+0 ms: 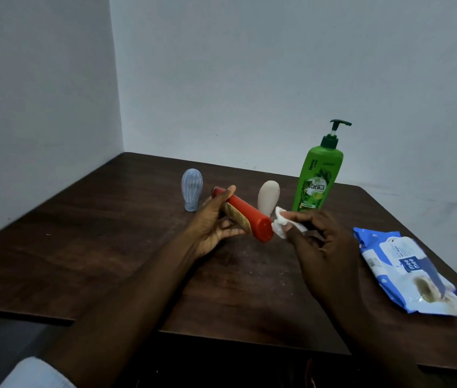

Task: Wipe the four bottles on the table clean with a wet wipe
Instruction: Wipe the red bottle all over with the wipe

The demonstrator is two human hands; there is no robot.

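My left hand (216,222) grips a red bottle (246,217) lying sideways above the table, its flat end turned to the right. My right hand (322,242) pinches a crumpled white wet wipe (280,224) that touches that flat end. Behind stand a tall green pump bottle (319,180), a small cream bottle (268,196) set upside down, and a pale blue bottle (191,189), also upside down, at the left. All three rest on the dark wooden table (95,247).
A blue and white pack of wet wipes (409,273) lies on the table at the right, near its edge. White walls meet in a corner behind the table. The near table edge has a notch at the left.
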